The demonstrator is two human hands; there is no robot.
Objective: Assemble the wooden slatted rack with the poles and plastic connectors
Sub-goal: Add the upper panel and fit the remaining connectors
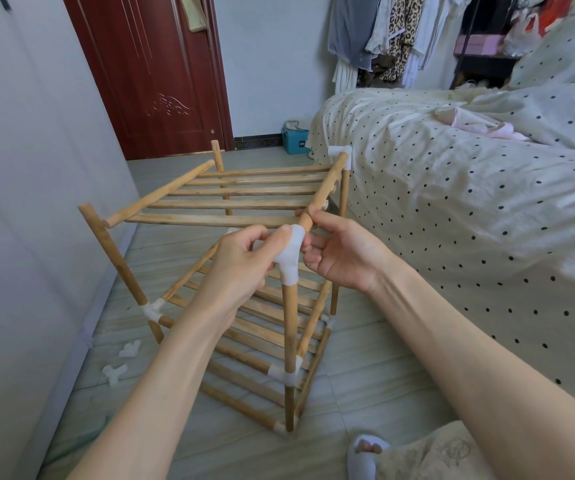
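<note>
Bedroom floor [365,393] of pale tile carries the half-built rack [244,341], with a dotted bed [452,202] beside it and a dark red door [161,81] behind it

From where I watch, the risk sits at the near front corner of that rack. My left hand [241,261] grips the white connector [289,258] that caps the front pole [289,341], fingers curled round it. My right hand [334,251] pinches the side rail [327,183] of the top shelf [237,199] right where it meets the connector's socket. I judge the rail is not fully seated. If I push off-axis, the rail could jam or skid past the socket, and the shelf would drop

The bigger worry is on the far side from that corner. The shelf's other rail [161,194] hangs free: its near end floats just beside the tilted left pole [116,258], which has no connector on top, and the back pole [218,161] is bare too. Only the back right connector [341,155] holds the shelf up besides my hands. A hard shove at the front corner could twist that joint loose or lean the whole frame toward the wall [37,168]

Two spare connectors [121,362] lie on the floor near the rack's left foot, well apart from both hands
</note>
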